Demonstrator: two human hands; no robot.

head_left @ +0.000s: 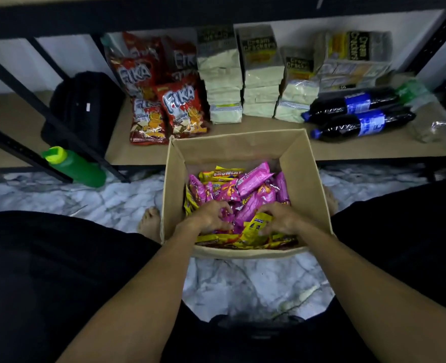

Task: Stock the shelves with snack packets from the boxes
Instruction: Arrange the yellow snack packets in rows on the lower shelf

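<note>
Your left hand [211, 216] and right hand [282, 218] are both inside the cardboard box [303, 179], at its near end. The left fingers curl round a pink snack packet [227, 214], and the right fingers and thumb pinch a yellow snack packet [256, 226]. Behind the box, the low shelf board [138, 150] carries Fika bags [180, 106] at far left, stacked cream cracker packs [261, 82] straight behind, and two cola bottles [360, 124] lying flat at far right.

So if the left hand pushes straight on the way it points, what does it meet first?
The left hand meets the pink packets at once: its fingers curl among them. Beyond, likely the box's far wall, though depth is unclear.
</note>
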